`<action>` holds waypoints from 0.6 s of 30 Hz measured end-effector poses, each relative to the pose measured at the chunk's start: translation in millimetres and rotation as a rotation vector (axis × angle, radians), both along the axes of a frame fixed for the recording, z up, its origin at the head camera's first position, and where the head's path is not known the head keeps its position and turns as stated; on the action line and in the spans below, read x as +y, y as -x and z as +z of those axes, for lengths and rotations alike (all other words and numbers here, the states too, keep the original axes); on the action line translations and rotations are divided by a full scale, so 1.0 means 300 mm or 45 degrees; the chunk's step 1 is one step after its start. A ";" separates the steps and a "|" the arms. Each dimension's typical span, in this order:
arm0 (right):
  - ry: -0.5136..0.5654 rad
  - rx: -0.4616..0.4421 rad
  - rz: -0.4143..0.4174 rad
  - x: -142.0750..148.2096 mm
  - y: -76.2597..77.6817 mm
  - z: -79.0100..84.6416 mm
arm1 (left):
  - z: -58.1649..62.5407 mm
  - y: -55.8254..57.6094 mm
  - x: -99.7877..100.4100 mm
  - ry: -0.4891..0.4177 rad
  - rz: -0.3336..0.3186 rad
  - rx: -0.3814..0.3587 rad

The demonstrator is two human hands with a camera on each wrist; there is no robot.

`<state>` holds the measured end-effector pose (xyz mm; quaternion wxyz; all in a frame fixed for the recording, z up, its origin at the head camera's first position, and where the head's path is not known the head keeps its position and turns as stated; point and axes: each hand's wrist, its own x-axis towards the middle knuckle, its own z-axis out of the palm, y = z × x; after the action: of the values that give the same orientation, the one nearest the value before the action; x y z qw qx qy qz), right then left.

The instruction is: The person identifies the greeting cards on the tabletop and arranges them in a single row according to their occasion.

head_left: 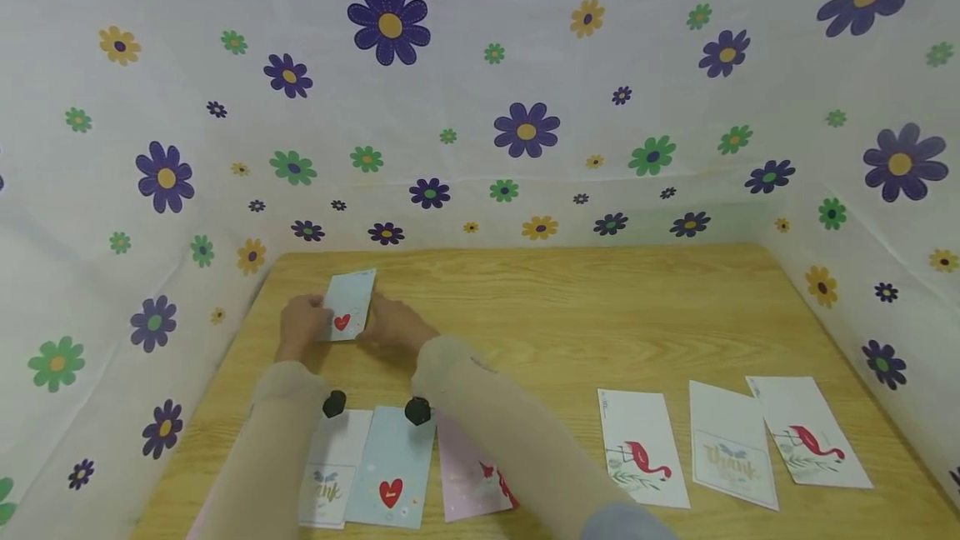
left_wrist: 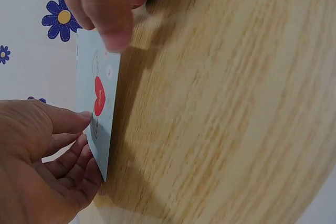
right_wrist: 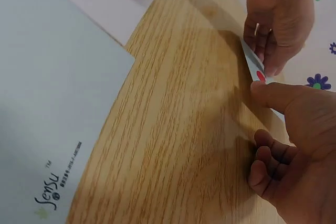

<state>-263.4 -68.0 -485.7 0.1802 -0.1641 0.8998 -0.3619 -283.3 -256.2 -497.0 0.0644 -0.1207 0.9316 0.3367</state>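
Near the far left of the table, a light-blue greeting card point(head_left: 351, 293) with a red heart is held between both hands, its heart side showing. My left hand point(head_left: 302, 325) pinches one edge, thumb on the printed face and fingers behind, seen closely in the left wrist view. My right hand point(head_left: 395, 324) grips the opposite edge with its thumb on the face; the right wrist view shows its lower fingers loosely curled off the card. In the left wrist view, the card point(left_wrist: 95, 119) is tilted up from the wood.
A white "thank" card point(head_left: 327, 473), another light-blue heart card point(head_left: 392, 465) and a pink card point(head_left: 468, 482) lie near the front, partly under the forearms. Rightward are two flamingo cards point(head_left: 637, 423) and a second "thank" card point(head_left: 727, 415). Flowered cloth point(head_left: 450, 82) surrounds the wooden table point(head_left: 570, 307).
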 end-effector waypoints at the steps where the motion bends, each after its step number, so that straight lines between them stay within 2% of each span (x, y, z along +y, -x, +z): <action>1: -0.020 0.003 -0.010 -0.002 -0.001 -0.004 | -0.003 0.002 -0.001 0.012 -0.004 -0.006; 7: -0.151 0.059 -0.036 -0.011 0.006 -0.018 | -0.010 0.004 -0.005 0.038 -0.028 -0.005; 12: -0.216 0.071 0.006 -0.022 0.008 -0.022 | -0.015 -0.010 -0.010 0.060 -0.026 -0.003; 18: -0.346 0.123 0.051 -0.039 0.006 -0.026 | -0.007 -0.032 -0.011 0.147 -0.056 0.031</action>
<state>-265.2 -79.6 -493.6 0.1642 -0.1732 0.9447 -0.2247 -273.9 -259.5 -499.1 0.0534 -0.0998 0.9527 0.2822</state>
